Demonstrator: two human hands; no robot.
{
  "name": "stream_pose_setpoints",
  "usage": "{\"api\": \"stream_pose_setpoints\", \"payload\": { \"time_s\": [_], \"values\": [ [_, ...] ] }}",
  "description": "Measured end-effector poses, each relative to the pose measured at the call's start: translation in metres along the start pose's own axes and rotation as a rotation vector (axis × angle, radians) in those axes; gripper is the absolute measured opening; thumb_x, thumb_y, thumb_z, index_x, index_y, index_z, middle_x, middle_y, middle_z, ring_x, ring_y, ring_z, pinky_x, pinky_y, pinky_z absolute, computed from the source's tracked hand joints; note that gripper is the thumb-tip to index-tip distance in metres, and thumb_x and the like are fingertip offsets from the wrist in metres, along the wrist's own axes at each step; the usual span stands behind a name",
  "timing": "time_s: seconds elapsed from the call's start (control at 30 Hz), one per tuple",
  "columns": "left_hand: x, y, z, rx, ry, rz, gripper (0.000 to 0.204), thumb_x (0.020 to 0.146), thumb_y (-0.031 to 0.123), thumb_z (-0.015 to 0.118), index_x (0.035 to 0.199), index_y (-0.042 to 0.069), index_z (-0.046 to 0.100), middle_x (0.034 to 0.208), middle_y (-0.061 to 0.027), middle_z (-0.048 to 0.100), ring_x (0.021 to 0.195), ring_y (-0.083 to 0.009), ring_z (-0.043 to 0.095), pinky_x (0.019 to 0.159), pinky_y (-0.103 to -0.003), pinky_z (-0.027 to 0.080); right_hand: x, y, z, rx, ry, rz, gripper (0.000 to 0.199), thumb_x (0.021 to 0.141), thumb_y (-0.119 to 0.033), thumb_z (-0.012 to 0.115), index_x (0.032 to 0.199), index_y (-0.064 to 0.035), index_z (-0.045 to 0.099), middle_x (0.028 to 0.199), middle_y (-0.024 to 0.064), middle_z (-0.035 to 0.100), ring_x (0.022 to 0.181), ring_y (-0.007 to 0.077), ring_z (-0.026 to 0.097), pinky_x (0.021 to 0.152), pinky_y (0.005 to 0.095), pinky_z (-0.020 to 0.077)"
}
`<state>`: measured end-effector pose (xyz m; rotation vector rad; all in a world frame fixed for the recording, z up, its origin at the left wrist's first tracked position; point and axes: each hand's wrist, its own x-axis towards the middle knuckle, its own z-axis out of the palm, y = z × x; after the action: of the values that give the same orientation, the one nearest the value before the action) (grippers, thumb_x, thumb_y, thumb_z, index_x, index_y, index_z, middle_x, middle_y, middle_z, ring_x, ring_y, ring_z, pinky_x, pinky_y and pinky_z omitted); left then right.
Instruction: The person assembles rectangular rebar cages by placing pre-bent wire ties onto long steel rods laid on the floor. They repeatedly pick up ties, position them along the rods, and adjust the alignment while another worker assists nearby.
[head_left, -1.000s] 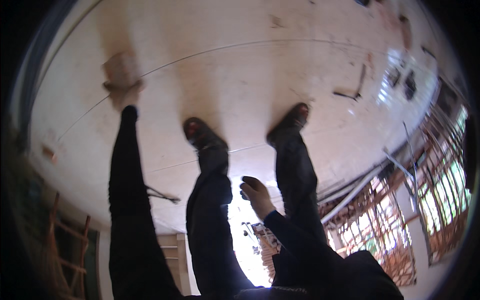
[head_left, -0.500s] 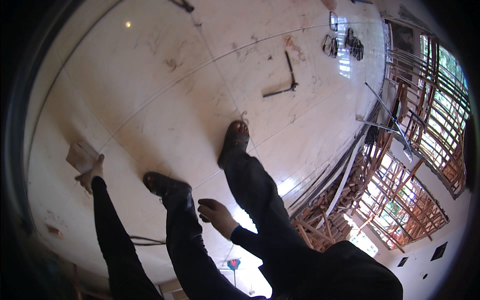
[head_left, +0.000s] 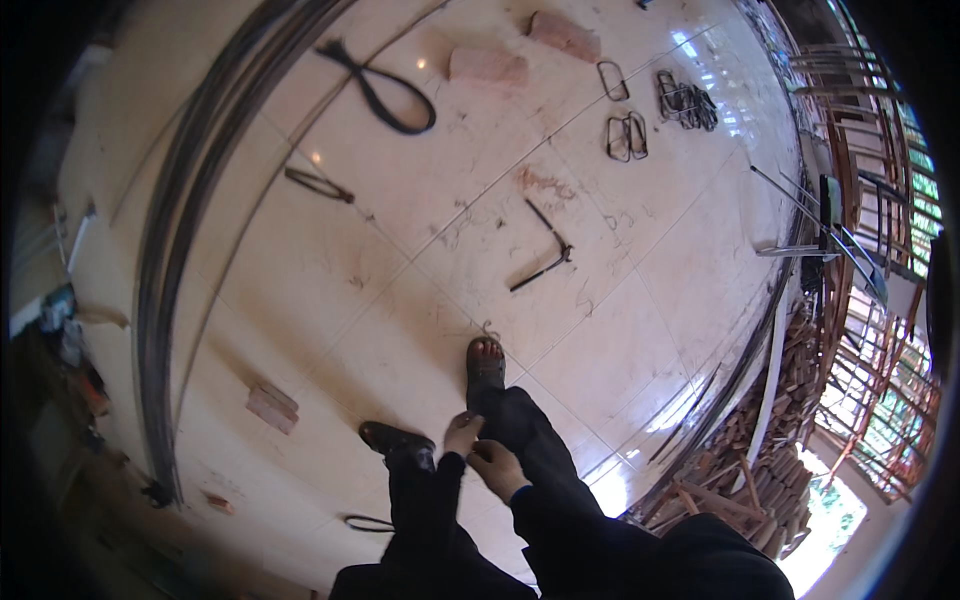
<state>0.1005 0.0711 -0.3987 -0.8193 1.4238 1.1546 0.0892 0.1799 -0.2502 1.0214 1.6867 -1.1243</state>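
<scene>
Both my hands meet in front of my thighs, above a pale tiled floor (head_left: 400, 250). My left hand (head_left: 463, 435), in a black sleeve, has its fingers curled against my right hand (head_left: 497, 467). The two touch, and whether anything small lies between them is hidden. Just beyond the hands are my feet, one in an open sandal (head_left: 487, 360) and one in a dark shoe (head_left: 395, 438). Dark trousers fill the lower middle of the view.
A bent steel rod (head_left: 545, 262) lies ahead of the sandal. Farther off are a black cable loop (head_left: 385, 95), two bricks (head_left: 487, 65), and wire stirrups (head_left: 625, 135). Long steel rods (head_left: 165, 250) curve along the left. A brick (head_left: 272, 405) lies left; stacked wood (head_left: 760, 450) and rebar cages (head_left: 860, 250) stand right.
My left arm, stretched out to the left near a brick before, has drawn back to my right hand. The view has swung and more of the floor ahead shows.
</scene>
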Motion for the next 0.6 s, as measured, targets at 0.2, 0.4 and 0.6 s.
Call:
{"api": "stream_pose_setpoints", "payload": {
  "time_s": [0.2, 0.4, 0.6],
  "values": [
    [-0.013, 0.128, 0.058, -0.231, -0.054, 0.038, 0.042, 0.097, 0.026, 0.075, 0.131, 0.003, 0.066, 0.116, -0.0078, 0.072, 0.096, -0.0178, 0.069, 0.080, -0.034, 0.056, 0.029, -0.048, -0.147, -0.087, 0.134, -0.135, 0.043, 0.091, -0.030, 0.077, 0.121, 0.0000, 0.072, 0.112, 0.0181, 0.077, 0.104, 0.0267, 0.075, 0.095, 0.0391, 0.0574],
    [-0.032, 0.294, 0.052, -0.772, 0.036, 0.073, 0.036, 0.102, 0.025, 0.071, 0.135, 0.010, 0.065, 0.112, -0.0022, 0.071, 0.098, -0.0128, 0.069, 0.086, -0.029, 0.054, 0.062, -0.070, -0.267, -0.429, 0.468, -0.200, 0.054, 0.080, -0.034, 0.082, 0.122, -0.0029, 0.073, 0.119, 0.0177, 0.072, 0.113, 0.0336, 0.069, 0.100, 0.0458, 0.0543],
    [0.024, 0.338, 0.034, -0.704, 0.188, 0.145, 0.035, 0.104, 0.021, 0.070, 0.134, 0.005, 0.063, 0.102, -0.0030, 0.070, 0.079, -0.0120, 0.065, 0.068, -0.027, 0.053, 0.077, -0.061, -0.351, -0.223, 0.646, 0.381, 0.082, 0.079, -0.039, 0.082, 0.140, 0.0100, 0.058, 0.139, 0.0309, 0.064, 0.131, 0.0404, 0.062, 0.113, 0.0433, 0.0488]
  ]
}}
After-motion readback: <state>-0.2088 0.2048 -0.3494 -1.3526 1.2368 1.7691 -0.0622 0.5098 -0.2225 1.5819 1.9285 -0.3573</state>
